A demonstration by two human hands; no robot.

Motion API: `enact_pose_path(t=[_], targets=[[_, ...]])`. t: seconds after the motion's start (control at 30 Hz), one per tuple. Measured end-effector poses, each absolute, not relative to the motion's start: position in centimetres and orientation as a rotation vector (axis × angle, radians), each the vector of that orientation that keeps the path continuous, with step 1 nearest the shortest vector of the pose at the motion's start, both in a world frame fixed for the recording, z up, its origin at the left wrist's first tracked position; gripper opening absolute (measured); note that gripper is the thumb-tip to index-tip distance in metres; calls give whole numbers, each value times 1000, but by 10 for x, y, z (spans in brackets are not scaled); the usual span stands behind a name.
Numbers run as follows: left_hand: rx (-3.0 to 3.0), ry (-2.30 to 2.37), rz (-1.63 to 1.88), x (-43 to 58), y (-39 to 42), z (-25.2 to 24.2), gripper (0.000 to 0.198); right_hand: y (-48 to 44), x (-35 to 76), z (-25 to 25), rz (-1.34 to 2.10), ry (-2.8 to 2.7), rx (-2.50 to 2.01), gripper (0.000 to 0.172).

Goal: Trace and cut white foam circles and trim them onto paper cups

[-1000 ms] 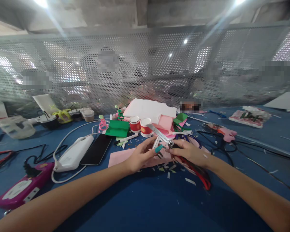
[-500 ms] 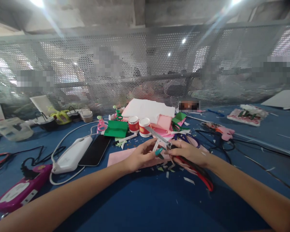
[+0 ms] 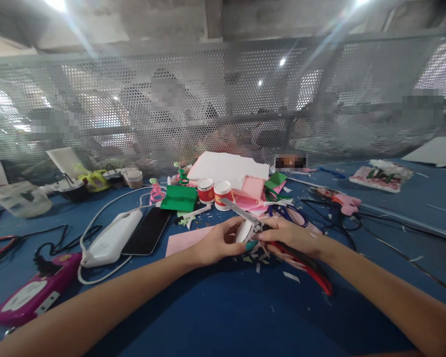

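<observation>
My left hand (image 3: 219, 242) is closed on a small white round piece (image 3: 243, 231), its thumb with a teal nail along the lower edge. My right hand (image 3: 292, 237) grips a red-and-black handled tool (image 3: 315, 277), whose metal jaws point up and left over the white piece. Just beyond the hands stand two red-and-white paper cups (image 3: 223, 196). Under and left of my left hand lies pink paper (image 3: 184, 241). Small paper scraps (image 3: 292, 276) are scattered on the blue table around the tool.
A black phone (image 3: 146, 232), a white power bank (image 3: 113, 238) and a purple power strip (image 3: 35, 287) lie left. Green paper (image 3: 179, 199) and white sheets (image 3: 226, 168) are behind. At right are a pink glue gun (image 3: 346, 202), black cords and a flower-topped piece (image 3: 381, 178).
The white piece in my left hand has turned, and its round face now shows. The thumb has shifted slightly right and down; the tool's handle has moved slightly right.
</observation>
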State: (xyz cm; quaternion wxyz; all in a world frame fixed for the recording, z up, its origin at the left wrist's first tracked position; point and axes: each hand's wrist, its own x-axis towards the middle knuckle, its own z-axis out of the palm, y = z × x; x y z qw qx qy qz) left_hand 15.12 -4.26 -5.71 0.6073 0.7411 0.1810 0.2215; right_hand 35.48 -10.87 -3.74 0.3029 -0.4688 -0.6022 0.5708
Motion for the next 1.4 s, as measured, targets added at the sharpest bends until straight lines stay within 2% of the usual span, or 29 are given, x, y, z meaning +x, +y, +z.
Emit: enact_pose_path(t=[0.33, 0.47, 0.57, 0.8, 1.03, 1.4], targets=[[1564, 323, 692, 150, -34, -65, 57, -108, 353, -29, 1257, -1660, -1294, 22], [1553, 325, 697, 152, -32, -67, 49, -107, 353, -32, 1222, -1707, -1309, 22], [1565, 327, 687, 153, -34, -64, 51, -105, 356, -37, 1212, -1723, -1324, 23], [1565, 337, 593, 152, -37, -60, 64, -107, 353, -38, 1333, -1657, -1296, 20], [1543, 390, 519, 150, -41, -59, 53, -109, 350, -37, 1445, -1606, -1235, 22], [1682, 383, 475, 151, -40, -57, 56, -112, 348, -34, 1404, -1641, -1268, 12]])
